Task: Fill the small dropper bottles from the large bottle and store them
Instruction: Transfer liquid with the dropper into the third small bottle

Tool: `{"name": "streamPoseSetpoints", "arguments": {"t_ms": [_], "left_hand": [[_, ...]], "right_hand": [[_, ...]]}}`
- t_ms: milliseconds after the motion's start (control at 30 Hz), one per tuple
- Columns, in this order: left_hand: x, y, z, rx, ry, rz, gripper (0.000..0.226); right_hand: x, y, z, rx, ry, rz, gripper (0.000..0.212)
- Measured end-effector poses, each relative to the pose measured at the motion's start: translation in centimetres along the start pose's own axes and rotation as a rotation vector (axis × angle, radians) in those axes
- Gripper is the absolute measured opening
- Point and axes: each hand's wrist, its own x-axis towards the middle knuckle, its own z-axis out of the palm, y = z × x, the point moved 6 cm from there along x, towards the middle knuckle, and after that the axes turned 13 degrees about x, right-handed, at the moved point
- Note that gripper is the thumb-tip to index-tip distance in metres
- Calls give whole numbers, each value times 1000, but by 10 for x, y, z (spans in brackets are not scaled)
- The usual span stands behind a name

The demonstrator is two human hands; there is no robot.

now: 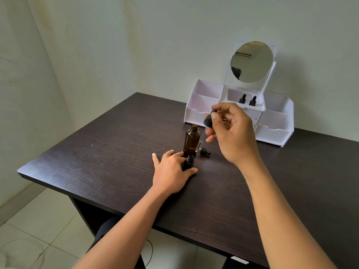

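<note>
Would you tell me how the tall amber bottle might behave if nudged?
The amber bottle stands tall and narrow, so it would probably tip rather than slide. It looks like glass, so likely fragile. Its neck is uncapped, so any contents could spill.

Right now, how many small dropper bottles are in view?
3. One uncapped small bottle stands on the table, held by the left hand; two capped bottles stand side by side in the white organizer's middle compartment. Others could hide in its drawers.
</note>
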Motion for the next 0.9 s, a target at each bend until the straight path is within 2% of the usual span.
{"name": "streamPoseSetpoints", "arguments": {"t_ms": [900], "left_hand": [[-1,2,-3,-12,1,10,48]], "right_hand": [[-8,25,13,-99,-40,58,7]]}}
